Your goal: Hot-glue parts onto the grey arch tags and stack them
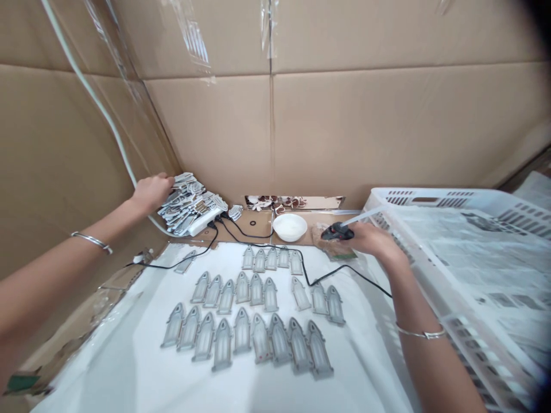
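Note:
My left hand (154,191) reaches to the upper left edge of a heap of small whitish-grey flat pieces (189,198). Its fingers are curled against the heap, and what lies between them is hidden. At the right, my right hand (371,238) is wrapped around a black glue gun (338,231), from whose back a pale glue stick (364,215) juts out. The gun is over a clear bag with brownish contents (329,248). On the white sheet (181,381) lie several grey arched, window-like pieces (242,331) in rough rows.
A white bowl (290,228) stands at the back, beside a white power strip (204,222) with black cords (241,236). The white plastic crate (430,197) on the right has newspaper inside. Cardboard walls (344,126) enclose the back and left; a white cable (101,106) hangs there.

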A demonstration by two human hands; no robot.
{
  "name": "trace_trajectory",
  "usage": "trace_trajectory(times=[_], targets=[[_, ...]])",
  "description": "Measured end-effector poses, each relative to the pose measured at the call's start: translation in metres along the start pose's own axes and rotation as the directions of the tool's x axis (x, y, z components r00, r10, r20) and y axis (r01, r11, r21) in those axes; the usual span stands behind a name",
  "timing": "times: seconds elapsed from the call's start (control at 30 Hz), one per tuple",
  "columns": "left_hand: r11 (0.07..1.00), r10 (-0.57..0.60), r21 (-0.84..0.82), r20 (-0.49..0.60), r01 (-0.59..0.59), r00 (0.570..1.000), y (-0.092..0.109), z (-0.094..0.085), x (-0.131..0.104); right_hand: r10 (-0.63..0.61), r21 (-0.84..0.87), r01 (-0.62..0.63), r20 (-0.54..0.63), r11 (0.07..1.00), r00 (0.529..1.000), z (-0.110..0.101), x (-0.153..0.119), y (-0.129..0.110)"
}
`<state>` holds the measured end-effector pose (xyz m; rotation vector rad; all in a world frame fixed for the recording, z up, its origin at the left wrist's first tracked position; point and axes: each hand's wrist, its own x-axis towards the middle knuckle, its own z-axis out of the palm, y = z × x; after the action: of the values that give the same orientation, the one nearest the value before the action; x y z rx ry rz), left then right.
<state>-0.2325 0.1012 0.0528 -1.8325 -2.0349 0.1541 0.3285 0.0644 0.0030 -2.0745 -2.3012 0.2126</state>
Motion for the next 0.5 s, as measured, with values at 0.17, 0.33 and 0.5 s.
trace_trajectory(times=[0.17, 0.33, 0.5], targets=[[0.997, -0.013, 0.074, 0.083, 0.007, 0.996, 0.001, 0.001, 0.002, -0.021, 0.013, 0.021, -0.005, 1.000, 1.000, -0.001, -0.001, 0.000], [0.998, -0.008, 0.070, 0.174, -0.004, 0.985, -0.004, 0.004, 0.010, -0.019, 0.012, 0.019, -0.015, 1.000, 1.000, 0.001, 0.000, 0.001], [1.000, 0.000, 0.022, 0.182, -0.004, 0.983, -0.007, 0.003, 0.012, -0.022, -0.006, 0.022, -0.028, 1.000, 0.999, -0.001, -0.002, 0.000]])
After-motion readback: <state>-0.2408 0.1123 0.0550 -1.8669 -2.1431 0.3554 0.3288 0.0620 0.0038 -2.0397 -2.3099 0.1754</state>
